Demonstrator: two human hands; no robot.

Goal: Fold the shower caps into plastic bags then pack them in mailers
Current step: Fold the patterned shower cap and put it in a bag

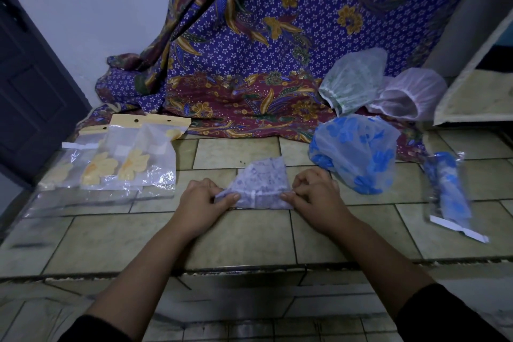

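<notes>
Left hand [204, 197], right hand [313, 191] pinching lilac-print shower cap [263, 183], folded into flat wedge

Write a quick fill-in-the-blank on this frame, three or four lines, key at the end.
1. The folded purple cap is pinched by ____ hands: left hand, right hand.
2. The plastic bags printed with yellow flowers lie to its ____.
3. The blue floral cap lies loose to its ____.
4. The bagged cap at the far right is ____ in colour.
Missing words: both; left; right; blue.
</notes>
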